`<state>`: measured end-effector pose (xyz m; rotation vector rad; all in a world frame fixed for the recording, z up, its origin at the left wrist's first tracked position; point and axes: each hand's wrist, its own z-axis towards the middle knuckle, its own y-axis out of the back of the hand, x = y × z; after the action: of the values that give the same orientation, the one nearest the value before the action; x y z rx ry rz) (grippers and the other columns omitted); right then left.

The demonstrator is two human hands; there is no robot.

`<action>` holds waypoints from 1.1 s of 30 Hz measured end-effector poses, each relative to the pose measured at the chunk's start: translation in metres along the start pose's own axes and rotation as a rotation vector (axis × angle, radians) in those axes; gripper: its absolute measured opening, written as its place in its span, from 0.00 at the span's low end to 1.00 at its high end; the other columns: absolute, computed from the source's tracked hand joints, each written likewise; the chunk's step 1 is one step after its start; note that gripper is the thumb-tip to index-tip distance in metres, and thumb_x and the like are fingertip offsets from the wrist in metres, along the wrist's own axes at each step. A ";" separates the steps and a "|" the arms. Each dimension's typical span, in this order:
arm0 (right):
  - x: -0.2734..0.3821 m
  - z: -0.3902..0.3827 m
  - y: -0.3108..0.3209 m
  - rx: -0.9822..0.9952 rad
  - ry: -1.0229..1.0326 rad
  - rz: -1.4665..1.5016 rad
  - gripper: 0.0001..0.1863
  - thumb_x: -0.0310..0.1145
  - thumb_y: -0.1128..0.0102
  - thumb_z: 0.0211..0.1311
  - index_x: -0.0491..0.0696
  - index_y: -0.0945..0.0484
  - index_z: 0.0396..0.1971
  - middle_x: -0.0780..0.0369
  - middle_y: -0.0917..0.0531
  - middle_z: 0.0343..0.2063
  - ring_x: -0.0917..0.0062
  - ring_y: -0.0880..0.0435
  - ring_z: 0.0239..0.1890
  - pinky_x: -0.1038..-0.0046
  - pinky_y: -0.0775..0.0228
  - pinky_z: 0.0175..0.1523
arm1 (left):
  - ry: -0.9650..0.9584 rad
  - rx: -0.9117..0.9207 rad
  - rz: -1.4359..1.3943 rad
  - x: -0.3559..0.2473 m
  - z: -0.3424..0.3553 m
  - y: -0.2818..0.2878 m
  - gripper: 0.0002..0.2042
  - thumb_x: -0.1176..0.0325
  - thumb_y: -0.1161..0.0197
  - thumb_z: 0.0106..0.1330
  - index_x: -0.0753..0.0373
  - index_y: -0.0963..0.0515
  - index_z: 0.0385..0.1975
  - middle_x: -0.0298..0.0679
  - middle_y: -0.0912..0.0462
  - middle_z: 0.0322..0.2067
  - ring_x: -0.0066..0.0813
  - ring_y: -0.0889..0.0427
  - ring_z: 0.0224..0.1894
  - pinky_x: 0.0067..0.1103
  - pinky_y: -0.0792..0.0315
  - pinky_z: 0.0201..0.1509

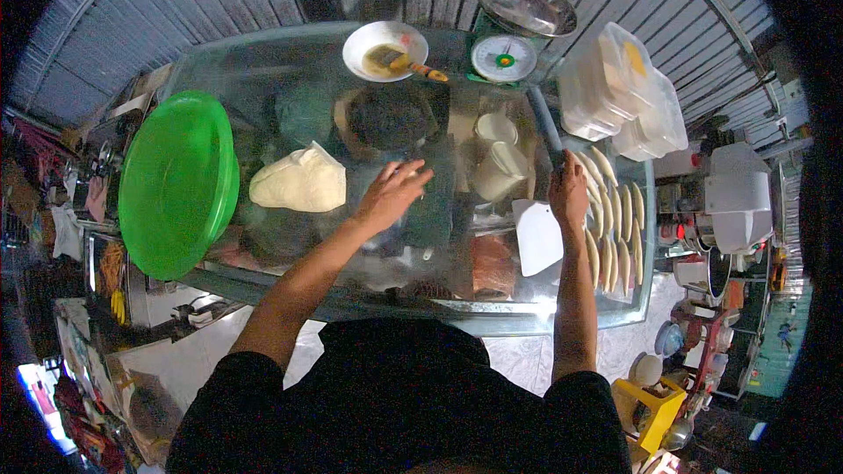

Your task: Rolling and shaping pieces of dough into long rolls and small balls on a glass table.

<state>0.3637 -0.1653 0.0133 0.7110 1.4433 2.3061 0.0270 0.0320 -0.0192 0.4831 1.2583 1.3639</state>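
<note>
Head view: a glass-topped table [255,70] spreads before the person, its edges bowed by the lens. At its left end stands a large green basin [176,184], tilted so that its wide face shows. At the far right corner, clear plastic tubs [606,79] are stacked, and just left of them sits a green scale [503,60] with a round white dial and a shiny metal pan on top. A pale, dough-like lump [299,180] lies between the basin and the left hand [391,197]. That hand is over the middle of the table, its fingers loosely spread and holding nothing — whether they touch the glass, I cannot tell. Near the far edge, a white bowl [353,48] holds some yellowish liquid. The right hand [569,189] is closed round the near end of a grey rod [545,123], which points away toward the tubs. Just beside that hand, pale tapered rolls [627,212] lie in two rows at the table's right end. A white flat scraper [537,241] lies left of the right forearm — and a brush [408,65] leans in the bowl.
</note>
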 end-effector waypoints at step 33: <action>0.003 -0.030 0.052 0.230 0.055 0.656 0.28 0.27 0.42 0.65 0.46 0.35 0.65 0.48 0.22 0.52 0.53 0.22 0.54 0.60 0.29 0.57 | 0.440 0.115 0.058 -0.076 0.084 -0.034 0.14 0.69 0.44 0.70 0.64 0.25 0.52 0.41 0.25 0.40 0.43 0.24 0.45 0.36 0.27 0.50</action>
<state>0.3436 -0.2081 0.0498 1.3691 1.7072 2.6518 0.1331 -0.0109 0.0085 0.3066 1.6982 1.5022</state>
